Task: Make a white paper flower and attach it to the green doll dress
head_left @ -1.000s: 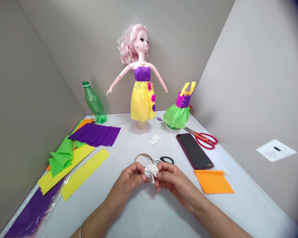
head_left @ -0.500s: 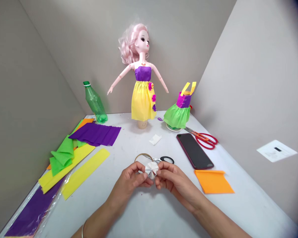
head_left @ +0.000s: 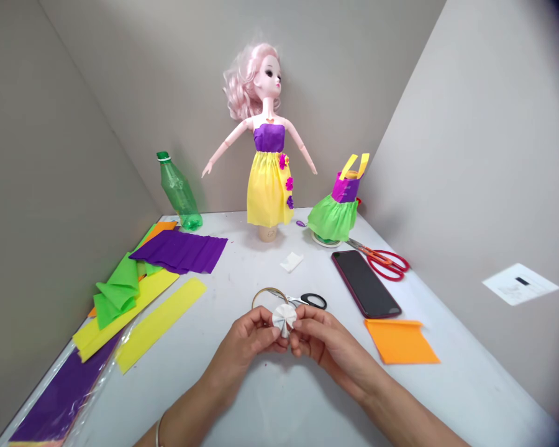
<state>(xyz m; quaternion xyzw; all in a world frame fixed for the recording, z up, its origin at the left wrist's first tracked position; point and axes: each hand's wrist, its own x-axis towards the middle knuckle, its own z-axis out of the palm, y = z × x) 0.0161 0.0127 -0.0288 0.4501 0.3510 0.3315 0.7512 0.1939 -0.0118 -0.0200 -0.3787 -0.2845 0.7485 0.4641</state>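
A small round white pleated paper rosette [head_left: 284, 316] is pinched between both hands above the front middle of the table. My left hand [head_left: 248, 340] grips its left edge with thumb and fingers. My right hand [head_left: 317, 335] pinches its right edge. Just behind the hands lie a thin gold-coloured ring [head_left: 263, 290], partly hidden by the fingers, and small black-handled scissors [head_left: 313, 300]. A folded white scrap [head_left: 291, 262] rests a little farther back.
A doll [head_left: 268, 136] in a purple and yellow dress stands at the back. Left are a green bottle [head_left: 179, 192] and crepe paper [head_left: 179, 251]. Right are a green-skirted doll dress [head_left: 335, 214], red-handled scissors [head_left: 386, 264], a phone [head_left: 366, 284] and orange paper [head_left: 402, 344].
Both hands stay in nearly the same place. The white rosette looks slightly turned, and its pleats show more openly toward me.
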